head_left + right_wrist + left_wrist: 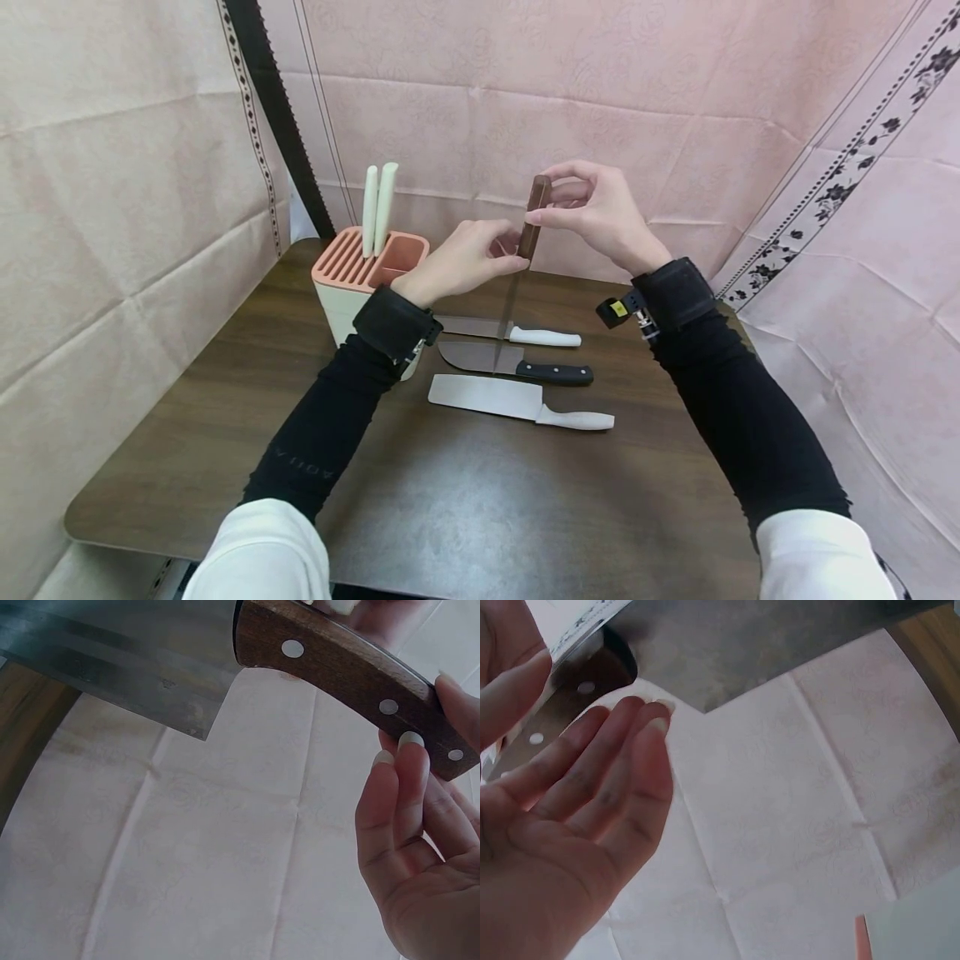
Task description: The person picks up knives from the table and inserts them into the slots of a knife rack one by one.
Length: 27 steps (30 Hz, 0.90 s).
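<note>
A cleaver with a riveted brown wooden handle (535,217) is held up over the table, its blade (127,660) pointing down and seen nearly edge-on in the head view. My right hand (600,212) pinches the upper end of the handle between thumb and fingers. Lower down, by the blade, the thumb and fingers of my left hand (468,258) pinch the same handle. Beneath lie a white-handled knife (546,337), a black-handled knife (557,372) and a white cleaver (487,395), blades to the left.
To the left stands a knife block (336,307) with an orange slotted top, partly hidden by my left arm. Two pale green handles (385,208) stick up from its slots. Pink patterned cloth (600,100) hangs behind the brown table (247,400).
</note>
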### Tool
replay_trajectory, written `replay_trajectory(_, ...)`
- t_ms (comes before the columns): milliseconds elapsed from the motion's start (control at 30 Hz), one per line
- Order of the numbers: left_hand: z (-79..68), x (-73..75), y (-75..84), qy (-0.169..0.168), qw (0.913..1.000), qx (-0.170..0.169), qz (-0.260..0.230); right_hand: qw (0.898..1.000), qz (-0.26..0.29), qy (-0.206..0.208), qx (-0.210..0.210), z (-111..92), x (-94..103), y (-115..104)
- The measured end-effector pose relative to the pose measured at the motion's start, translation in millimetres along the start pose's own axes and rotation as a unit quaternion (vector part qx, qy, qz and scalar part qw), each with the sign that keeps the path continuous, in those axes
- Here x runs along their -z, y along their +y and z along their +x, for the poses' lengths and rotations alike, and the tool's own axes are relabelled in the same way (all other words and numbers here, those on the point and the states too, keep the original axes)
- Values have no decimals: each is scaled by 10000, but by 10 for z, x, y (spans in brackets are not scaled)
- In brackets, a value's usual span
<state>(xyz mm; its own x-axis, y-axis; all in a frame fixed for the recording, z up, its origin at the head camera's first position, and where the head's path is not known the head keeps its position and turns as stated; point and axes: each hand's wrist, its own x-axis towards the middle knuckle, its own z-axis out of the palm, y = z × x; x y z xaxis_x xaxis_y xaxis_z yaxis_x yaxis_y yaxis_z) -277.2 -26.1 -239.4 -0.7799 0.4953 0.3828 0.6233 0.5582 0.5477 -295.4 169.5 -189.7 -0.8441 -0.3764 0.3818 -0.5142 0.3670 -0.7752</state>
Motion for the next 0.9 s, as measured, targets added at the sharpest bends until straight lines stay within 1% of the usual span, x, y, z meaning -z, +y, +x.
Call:
replay_trajectory(167, 23, -26, 1, 293, 9994, -77, -160, 10000, -25, -2, 24, -2, -21, -39)
replay_trajectory(300, 25, -34, -4, 384, 9988, -83, -289, 10000, 2, -10, 69, -11, -26, -58)
replay_trajectory(433, 24, -30, 9, 376, 9984, -168, -379, 9998, 116, -48, 174, -37, -19, -50)
replay_trajectory(533, 19, -15, 15, 330, 9984, -202, -401, 9985, 382, -47, 401, -62, 2, -19)
replay_trajectory(667, -6, 38, 15, 290, 9988, -121, -363, 9948, 745, -18, 699, -92, 38, 49)
replay_trajectory(800, -28, 114, 36, 308, 9990, -20, -330, 9944, 794, 44, 696, -131, 82, 130)
replay_trajectory(900, -33, 172, 61, 338, 9989, -50, -316, 9953, 768, 100, 574, -167, 121, 194)
